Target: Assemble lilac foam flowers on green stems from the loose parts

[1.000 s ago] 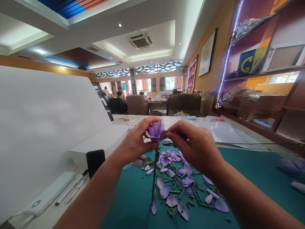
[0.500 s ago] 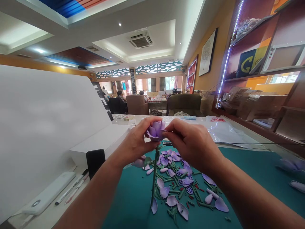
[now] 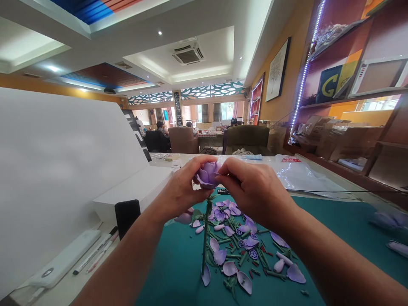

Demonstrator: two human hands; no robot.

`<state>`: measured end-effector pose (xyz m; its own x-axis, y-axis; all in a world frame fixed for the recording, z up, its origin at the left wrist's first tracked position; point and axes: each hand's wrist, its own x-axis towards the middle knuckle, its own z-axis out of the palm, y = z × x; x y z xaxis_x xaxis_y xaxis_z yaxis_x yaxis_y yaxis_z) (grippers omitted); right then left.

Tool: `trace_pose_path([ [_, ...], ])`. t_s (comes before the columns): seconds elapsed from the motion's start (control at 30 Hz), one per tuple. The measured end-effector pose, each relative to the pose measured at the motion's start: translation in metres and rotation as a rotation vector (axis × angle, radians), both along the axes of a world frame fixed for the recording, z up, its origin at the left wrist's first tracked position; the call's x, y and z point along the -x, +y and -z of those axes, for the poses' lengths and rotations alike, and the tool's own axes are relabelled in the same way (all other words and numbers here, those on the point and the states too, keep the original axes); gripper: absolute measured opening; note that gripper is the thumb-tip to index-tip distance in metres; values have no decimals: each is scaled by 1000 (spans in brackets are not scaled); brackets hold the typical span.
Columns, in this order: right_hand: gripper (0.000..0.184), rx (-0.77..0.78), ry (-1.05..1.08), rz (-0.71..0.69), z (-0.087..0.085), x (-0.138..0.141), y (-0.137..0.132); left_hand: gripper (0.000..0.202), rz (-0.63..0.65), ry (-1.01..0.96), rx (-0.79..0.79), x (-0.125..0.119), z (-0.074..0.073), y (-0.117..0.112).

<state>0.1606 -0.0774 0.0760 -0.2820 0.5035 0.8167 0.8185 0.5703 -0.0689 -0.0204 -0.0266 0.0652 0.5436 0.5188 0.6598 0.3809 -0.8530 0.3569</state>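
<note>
A purple artificial rose [image 3: 208, 173] on a green stem [image 3: 206, 233] stands upright above the mat. My left hand [image 3: 180, 187] is closed round the left side of the bloom, thumb beneath and fingers over the top. With thumb and forefinger, my right hand [image 3: 251, 180] pinches the edge of an outer petal on the right side. Below, the stem reaches down to a loose petal [image 3: 206, 275]. Beside the stem lie loose purple petals [image 3: 230, 268], short green stem pieces [image 3: 244, 258], small red pieces [image 3: 256, 272] and purple wheel-shaped parts [image 3: 253, 254].
All this lies on a green mat [image 3: 172, 272]. To the left are a white box [image 3: 127, 187], a black upright object [image 3: 128, 217], a white device [image 3: 65, 258] and pens [image 3: 95, 250]. A clear plastic bag [image 3: 306, 176] lies at the back right. Blurred purple pieces [image 3: 389, 223] sit far right.
My right hand's pinching fingers have shifted slightly left, closer in against the bloom. My left hand and the rose stay nearly where they were.
</note>
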Motion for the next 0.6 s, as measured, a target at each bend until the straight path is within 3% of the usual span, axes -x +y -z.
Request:
trace_pose_path([
  [0.6,12,62,-41,15,-5,3,-1,57,1,-6,-24,1,-1,2],
])
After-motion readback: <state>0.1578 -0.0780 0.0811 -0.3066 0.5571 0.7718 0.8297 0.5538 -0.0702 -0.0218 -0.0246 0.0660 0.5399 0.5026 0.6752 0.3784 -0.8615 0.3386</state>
